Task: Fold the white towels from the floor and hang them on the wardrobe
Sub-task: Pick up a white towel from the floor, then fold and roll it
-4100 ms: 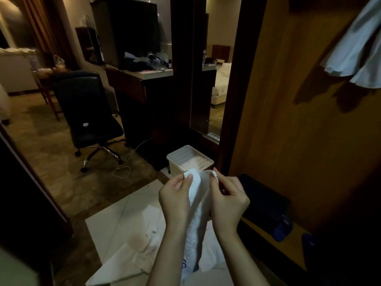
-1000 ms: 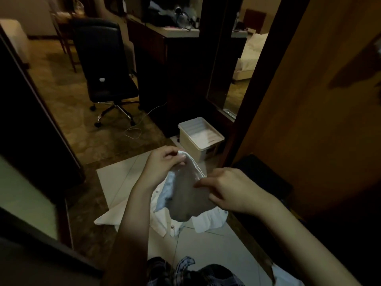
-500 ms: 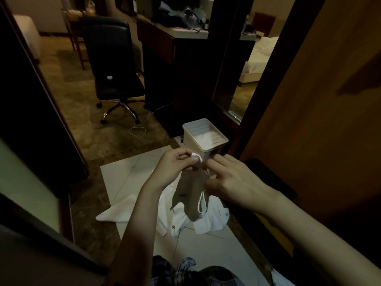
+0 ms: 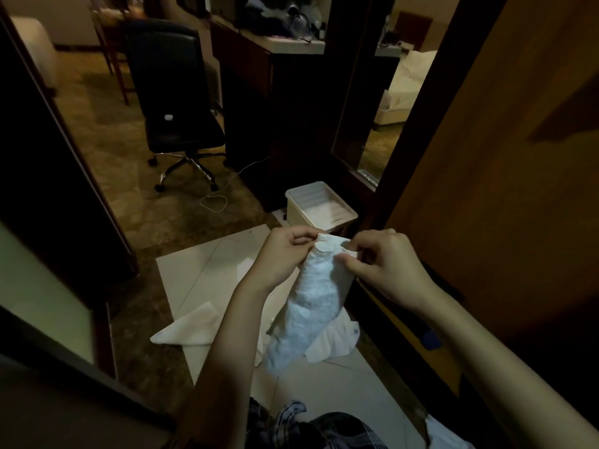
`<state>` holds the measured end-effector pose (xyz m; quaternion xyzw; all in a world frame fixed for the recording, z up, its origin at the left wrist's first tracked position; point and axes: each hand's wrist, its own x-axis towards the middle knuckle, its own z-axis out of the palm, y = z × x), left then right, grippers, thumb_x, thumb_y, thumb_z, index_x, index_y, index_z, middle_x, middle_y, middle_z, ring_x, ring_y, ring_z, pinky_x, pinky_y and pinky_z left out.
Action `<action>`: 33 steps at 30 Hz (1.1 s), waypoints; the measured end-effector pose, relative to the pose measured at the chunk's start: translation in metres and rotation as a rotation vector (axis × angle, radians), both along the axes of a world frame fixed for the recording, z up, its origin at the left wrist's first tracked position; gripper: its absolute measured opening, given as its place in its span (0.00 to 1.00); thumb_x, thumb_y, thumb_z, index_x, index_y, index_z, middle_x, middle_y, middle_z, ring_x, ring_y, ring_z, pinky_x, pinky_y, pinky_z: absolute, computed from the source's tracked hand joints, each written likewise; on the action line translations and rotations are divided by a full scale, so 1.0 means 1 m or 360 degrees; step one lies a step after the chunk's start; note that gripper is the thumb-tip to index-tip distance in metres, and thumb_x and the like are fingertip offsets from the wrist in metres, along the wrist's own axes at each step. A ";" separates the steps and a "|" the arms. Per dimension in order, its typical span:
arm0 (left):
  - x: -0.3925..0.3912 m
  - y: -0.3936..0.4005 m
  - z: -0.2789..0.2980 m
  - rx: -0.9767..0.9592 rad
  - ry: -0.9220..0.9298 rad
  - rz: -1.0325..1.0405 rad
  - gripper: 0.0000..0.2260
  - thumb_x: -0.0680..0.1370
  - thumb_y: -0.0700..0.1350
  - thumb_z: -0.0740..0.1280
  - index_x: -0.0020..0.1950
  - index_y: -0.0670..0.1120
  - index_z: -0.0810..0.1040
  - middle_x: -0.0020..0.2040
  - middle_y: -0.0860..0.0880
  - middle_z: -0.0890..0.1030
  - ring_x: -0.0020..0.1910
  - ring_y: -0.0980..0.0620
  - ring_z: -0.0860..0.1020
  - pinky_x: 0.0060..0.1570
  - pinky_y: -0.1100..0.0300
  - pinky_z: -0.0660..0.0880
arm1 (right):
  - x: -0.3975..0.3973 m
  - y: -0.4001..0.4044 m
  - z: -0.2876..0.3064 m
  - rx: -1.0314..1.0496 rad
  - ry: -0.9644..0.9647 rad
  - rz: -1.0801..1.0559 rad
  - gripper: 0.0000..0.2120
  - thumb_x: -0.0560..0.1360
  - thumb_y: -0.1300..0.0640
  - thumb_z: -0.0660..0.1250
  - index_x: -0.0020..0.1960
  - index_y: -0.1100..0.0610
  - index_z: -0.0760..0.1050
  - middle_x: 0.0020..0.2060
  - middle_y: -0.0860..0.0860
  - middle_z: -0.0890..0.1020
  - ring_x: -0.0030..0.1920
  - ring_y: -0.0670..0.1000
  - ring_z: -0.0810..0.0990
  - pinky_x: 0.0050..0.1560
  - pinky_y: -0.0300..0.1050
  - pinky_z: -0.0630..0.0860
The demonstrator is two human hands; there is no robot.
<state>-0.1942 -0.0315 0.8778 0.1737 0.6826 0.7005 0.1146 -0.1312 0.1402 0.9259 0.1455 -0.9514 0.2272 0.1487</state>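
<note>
While the white towel is hanging in the air above the floor tiles, the person is holding it by its top edge with both hands. The left hand is pinching the left top corner between thumb and curled fingers, and the right hand is pinching the right top corner in the same way, so both hands are closed on the cloth and are close together. The towel is drooping down in a narrow, already doubled strip, and its lower end is hanging over the other white towels that are lying on the tiles near the foot of the wardrobe.

Judging from how it is hanging, the towel is light and very soft. It is not keeping any shape by itself, and it is bending wherever nothing is supporting it. The surface is looking rough and fluffy, so I think it is not slipping easily between the fingers. It is not fragile, and a firm pinch is doing it no harm.

The best places to take hold are probably the two top corners, where the hem is thicker, because the layers are then staying aligned. For the next fold, one hand is probably needing to go down to the loose lower end, which is swinging free.

A white plastic box is standing on the floor just behind the hands.
</note>
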 end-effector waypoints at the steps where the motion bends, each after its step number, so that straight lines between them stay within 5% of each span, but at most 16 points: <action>1: 0.000 0.000 0.000 0.0014 -0.0007 0.0006 0.07 0.76 0.34 0.67 0.51 0.41 0.81 0.43 0.44 0.84 0.42 0.51 0.81 0.43 0.57 0.76 | 0.000 0.000 0.001 -0.0018 -0.0014 0.0006 0.09 0.72 0.56 0.72 0.36 0.55 0.76 0.30 0.47 0.77 0.31 0.42 0.73 0.37 0.30 0.64; 7: 0.003 0.001 0.001 0.0036 0.0044 0.0010 0.06 0.77 0.37 0.67 0.48 0.46 0.82 0.42 0.48 0.84 0.41 0.56 0.82 0.41 0.63 0.77 | -0.003 -0.003 0.003 -0.0201 -0.0042 -0.0012 0.19 0.70 0.60 0.72 0.31 0.44 0.66 0.26 0.44 0.71 0.31 0.44 0.72 0.31 0.32 0.64; 16: 0.007 -0.002 0.007 0.0203 -0.0063 -0.0183 0.10 0.70 0.40 0.70 0.50 0.45 0.80 0.41 0.52 0.84 0.41 0.59 0.81 0.41 0.67 0.77 | -0.003 0.005 -0.004 -0.0413 -0.0019 -0.0013 0.19 0.70 0.62 0.73 0.32 0.46 0.67 0.26 0.45 0.72 0.28 0.43 0.71 0.28 0.32 0.63; 19: 0.006 -0.001 0.006 0.0160 -0.0038 -0.0160 0.10 0.72 0.33 0.69 0.51 0.44 0.80 0.45 0.48 0.83 0.43 0.59 0.81 0.43 0.66 0.77 | -0.001 0.007 -0.003 -0.0538 -0.0082 0.0011 0.15 0.70 0.64 0.72 0.36 0.48 0.69 0.32 0.46 0.76 0.31 0.45 0.74 0.29 0.34 0.67; 23: 0.006 -0.002 0.005 0.0143 -0.0043 -0.0123 0.08 0.73 0.35 0.69 0.51 0.44 0.81 0.44 0.48 0.83 0.42 0.57 0.82 0.43 0.65 0.78 | 0.001 0.010 -0.001 -0.0699 -0.0161 0.0061 0.14 0.70 0.64 0.71 0.40 0.49 0.69 0.37 0.48 0.76 0.39 0.55 0.77 0.36 0.53 0.73; 28: 0.007 -0.001 0.010 0.0135 -0.0004 -0.0134 0.11 0.73 0.32 0.68 0.52 0.43 0.79 0.45 0.48 0.82 0.42 0.61 0.82 0.42 0.68 0.77 | 0.002 0.015 0.000 -0.0804 -0.0205 0.0145 0.16 0.72 0.63 0.71 0.53 0.48 0.71 0.39 0.48 0.75 0.37 0.48 0.75 0.35 0.40 0.70; 33: 0.007 -0.003 0.011 0.0133 0.0058 -0.0157 0.13 0.72 0.30 0.69 0.51 0.44 0.79 0.44 0.48 0.81 0.41 0.62 0.81 0.41 0.69 0.76 | 0.003 0.015 -0.005 -0.0836 0.0048 0.0005 0.26 0.69 0.60 0.75 0.63 0.52 0.70 0.52 0.47 0.76 0.46 0.46 0.77 0.44 0.40 0.77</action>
